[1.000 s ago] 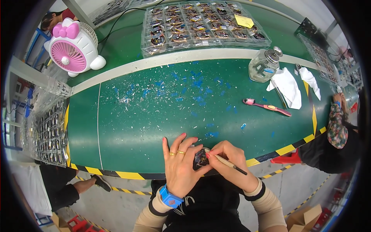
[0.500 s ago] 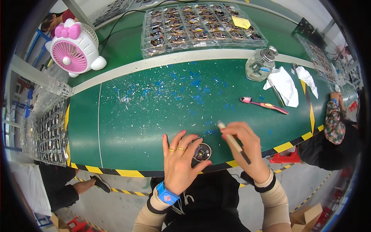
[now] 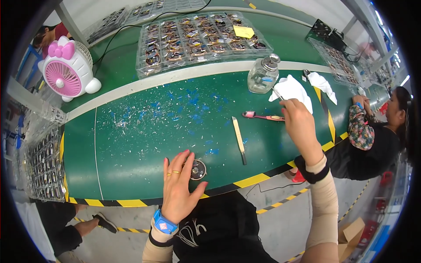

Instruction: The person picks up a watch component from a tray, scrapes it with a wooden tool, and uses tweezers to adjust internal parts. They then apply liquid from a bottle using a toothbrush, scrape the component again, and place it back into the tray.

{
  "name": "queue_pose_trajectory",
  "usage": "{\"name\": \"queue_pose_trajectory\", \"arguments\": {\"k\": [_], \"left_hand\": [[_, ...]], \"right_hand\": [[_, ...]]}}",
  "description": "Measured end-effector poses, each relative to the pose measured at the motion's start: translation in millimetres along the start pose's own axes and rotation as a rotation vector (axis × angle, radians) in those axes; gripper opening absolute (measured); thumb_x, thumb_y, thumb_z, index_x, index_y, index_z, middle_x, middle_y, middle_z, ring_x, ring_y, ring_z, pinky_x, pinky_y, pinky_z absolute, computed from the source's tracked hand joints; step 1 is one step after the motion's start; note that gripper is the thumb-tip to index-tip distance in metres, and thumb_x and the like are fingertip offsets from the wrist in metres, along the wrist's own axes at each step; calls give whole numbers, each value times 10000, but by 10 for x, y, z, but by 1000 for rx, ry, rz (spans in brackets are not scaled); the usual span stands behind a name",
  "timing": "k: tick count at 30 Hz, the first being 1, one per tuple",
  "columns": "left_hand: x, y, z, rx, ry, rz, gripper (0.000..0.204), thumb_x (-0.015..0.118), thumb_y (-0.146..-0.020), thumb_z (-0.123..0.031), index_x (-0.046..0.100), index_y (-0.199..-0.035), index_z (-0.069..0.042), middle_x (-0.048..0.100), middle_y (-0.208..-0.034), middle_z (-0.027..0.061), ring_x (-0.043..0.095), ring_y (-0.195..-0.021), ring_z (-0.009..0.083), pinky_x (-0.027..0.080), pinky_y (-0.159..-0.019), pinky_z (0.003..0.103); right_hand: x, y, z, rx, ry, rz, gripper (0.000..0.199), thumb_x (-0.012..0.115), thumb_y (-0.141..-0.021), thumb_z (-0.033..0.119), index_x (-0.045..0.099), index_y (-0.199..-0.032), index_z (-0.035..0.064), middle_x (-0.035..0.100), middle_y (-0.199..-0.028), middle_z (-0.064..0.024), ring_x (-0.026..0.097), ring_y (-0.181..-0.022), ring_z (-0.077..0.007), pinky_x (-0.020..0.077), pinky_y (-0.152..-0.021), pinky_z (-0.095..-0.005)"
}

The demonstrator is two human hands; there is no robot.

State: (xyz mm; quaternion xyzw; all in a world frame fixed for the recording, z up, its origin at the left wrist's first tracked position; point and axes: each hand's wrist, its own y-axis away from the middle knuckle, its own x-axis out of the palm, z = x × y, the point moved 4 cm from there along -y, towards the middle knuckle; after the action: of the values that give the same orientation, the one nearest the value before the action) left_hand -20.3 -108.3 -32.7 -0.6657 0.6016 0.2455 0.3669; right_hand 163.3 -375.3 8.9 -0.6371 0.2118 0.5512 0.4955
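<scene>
My left hand (image 3: 179,187) rests on the green bench near its front edge. Its thumb and index finger curve around the rim of a small round electronic part (image 3: 198,170) with a dark inside, holding it against the bench. Farther right, my right hand (image 3: 301,127) reaches forward with its fingers pinched on slim metal tweezers (image 3: 277,94), beside a crumpled white cloth (image 3: 293,91). A cutter knife with a pale handle (image 3: 239,139) lies between my hands. Just beyond it is a pink toothbrush (image 3: 258,116), its handle end partly hidden behind my right hand.
A glass jar with a metal lid (image 3: 264,75) stands behind the cloth. Blue and white scraps (image 3: 193,101) litter the bench. Clear trays of round parts (image 3: 197,41) lie beyond the ledge (image 3: 166,81). A pink-white fan (image 3: 66,72) stands far left. A co-worker (image 3: 372,127) sits at right.
My right hand has put the cutter knife down on the bench and moved right and forward to the tweezers beside the cloth. My left hand stays at the round part. The whole view has shifted.
</scene>
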Motion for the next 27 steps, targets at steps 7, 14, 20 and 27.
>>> {"name": "queue_pose_trajectory", "arguments": {"k": [7,14,20,27], "left_hand": [[30,17,-82,-54,-110,-142,776,835,-706,-332,491,-1330,-22,470,-1329,170,432,-1271,378,255,-1124,565],[45,23,-48,-51,-139,-195,750,854,-673,-345,528,-1266,-21,481,-1269,153,471,-1175,379,304,-1087,556],[41,29,-68,-72,-104,-211,746,859,-669,-331,533,-1264,-22,486,-1267,156,468,-1169,377,323,-1057,542],[-30,67,-127,-178,-92,-234,736,871,-665,-257,526,-1282,-52,494,-1215,155,470,-1124,376,377,-989,464]], "right_hand": [[189,-180,-275,20,101,43,169,684,-795,65,587,-934,56,623,-849,-122,635,-815,-313,511,-691,-405],[272,-193,-373,-19,114,63,174,656,-813,62,585,-972,59,614,-798,-115,636,-746,-302,510,-664,-415],[11,-229,-559,132,-334,-21,131,596,-882,62,652,-995,27,599,-723,-58,578,-629,-148,461,-576,-307],[-700,-146,-215,427,-905,188,125,606,-901,74,680,-972,2,574,-669,32,504,-590,-34,371,-527,-184]]}}
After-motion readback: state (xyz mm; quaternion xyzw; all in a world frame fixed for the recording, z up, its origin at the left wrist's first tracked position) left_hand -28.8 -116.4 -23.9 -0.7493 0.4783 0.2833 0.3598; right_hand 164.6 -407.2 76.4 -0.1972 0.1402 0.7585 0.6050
